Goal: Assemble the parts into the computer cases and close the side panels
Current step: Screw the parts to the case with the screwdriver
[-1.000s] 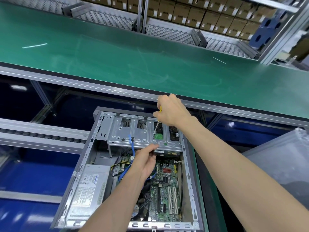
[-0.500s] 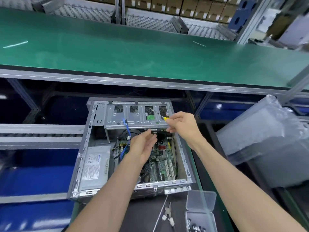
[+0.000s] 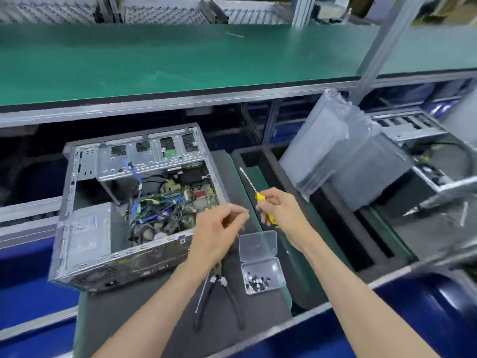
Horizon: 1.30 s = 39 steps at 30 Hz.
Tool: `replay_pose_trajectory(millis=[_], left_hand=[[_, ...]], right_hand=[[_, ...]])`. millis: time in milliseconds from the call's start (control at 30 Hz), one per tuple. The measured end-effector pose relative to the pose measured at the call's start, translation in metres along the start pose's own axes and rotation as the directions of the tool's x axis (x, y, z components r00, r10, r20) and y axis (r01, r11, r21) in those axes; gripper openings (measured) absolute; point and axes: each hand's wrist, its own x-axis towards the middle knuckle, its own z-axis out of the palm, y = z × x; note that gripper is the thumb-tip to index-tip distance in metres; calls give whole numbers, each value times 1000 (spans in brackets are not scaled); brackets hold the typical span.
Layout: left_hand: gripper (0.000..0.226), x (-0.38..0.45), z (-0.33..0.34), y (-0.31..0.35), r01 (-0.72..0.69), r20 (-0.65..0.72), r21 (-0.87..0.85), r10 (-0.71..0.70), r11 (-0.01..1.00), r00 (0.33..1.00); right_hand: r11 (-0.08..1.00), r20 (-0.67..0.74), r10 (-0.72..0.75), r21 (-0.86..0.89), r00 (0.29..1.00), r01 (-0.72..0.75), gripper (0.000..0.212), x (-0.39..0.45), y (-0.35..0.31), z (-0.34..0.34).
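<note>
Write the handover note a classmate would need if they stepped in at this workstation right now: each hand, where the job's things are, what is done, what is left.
Right hand grips the yellow-handled screwdriver, shaft pointing up and away, clear of the case.
Left hand hangs above the case's near right corner, fingers curled; whether it pinches anything is unclear.
Open computer case lies on the mat, motherboard and blue cables exposed.
Clear screw box sits open nearby, pliers beside it.
Done: boards and power supply are inside.
Left: side panel is not on.

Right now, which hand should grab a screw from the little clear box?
Probably the left hand. Its fingers are loosely curled and seem to hold nothing, and it hovers just above and left of the open screw box. The right hand grips the yellow-handled screwdriver.
</note>
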Motion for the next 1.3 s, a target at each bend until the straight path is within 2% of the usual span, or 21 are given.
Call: replay_pose_trajectory(millis=[67,167,233,333,433,567,667,800,933,1033,1100,1200,1300], left_hand=[[7,-20,24,-8,-52,217,135,22,989,976],[11,-38,54,-37,-134,491,431,-107,893,865],[13,-45,70,-51,-165,570,548,-221,820,791],[17,-51,83,-64,-239,630,621,-293,747,719],[21,-52,85,-72,-275,623,647,-285,711,729],[19,-55,89,-70,-245,583,660,-278,710,763],[15,-58,91,-67,-209,552,649,-264,731,791],[14,-61,91,-67,-185,529,632,-245,753,812],[11,-67,89,-69,-150,489,547,-169,823,856],[15,-75,82,-71,-43,354,517,-168,855,920],[18,-80,77,-73,108,233,459,-237,882,943],[17,-82,74,-73,313,153,319,-375,894,914],[14,-80,73,-73,398,153,194,-429,897,890]], right_hand=[[999,-2,47,4,999,-47,8,-17,19,-17],[990,-2,80,-119,997,-80,16,-36,50,-31],[947,2,78,-312,997,-74,21,-48,73,-38],[818,12,111,-569,994,-84,33,-61,105,-42],[703,22,137,-706,990,-82,28,-71,123,-38],[599,46,45,-801,998,10,26,-75,131,-27],[589,55,13,-807,998,37,19,-71,132,-21],[597,50,31,-802,998,22,21,-68,136,-17],[593,84,4,-803,996,65,18,-66,139,-16],[553,146,-49,-820,988,148,14,-66,141,-16],[539,136,-67,-829,988,151,18,-67,143,-15],[522,133,-79,-839,988,155,22,-67,145,-13],[521,143,-67,-839,987,157,20,-67,144,-13]])
